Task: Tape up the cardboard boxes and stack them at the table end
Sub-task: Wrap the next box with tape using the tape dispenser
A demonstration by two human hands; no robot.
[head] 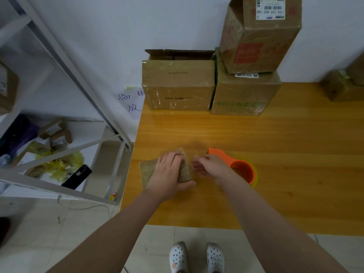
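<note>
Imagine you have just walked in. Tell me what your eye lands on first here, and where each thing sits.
First come the two hands at the near edge of the yellow table. The left hand grips a small cardboard box, and the right hand is beside it, blurred. Just right of them lies an orange tape dispenser. At the far end, against the wall, stand three bigger boxes, one tilted on top.

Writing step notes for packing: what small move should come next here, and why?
Probably press the right hand against the side of the small box to seat any tape: the left hand grips it, and the tape dispenser lies set down alongside.
</note>
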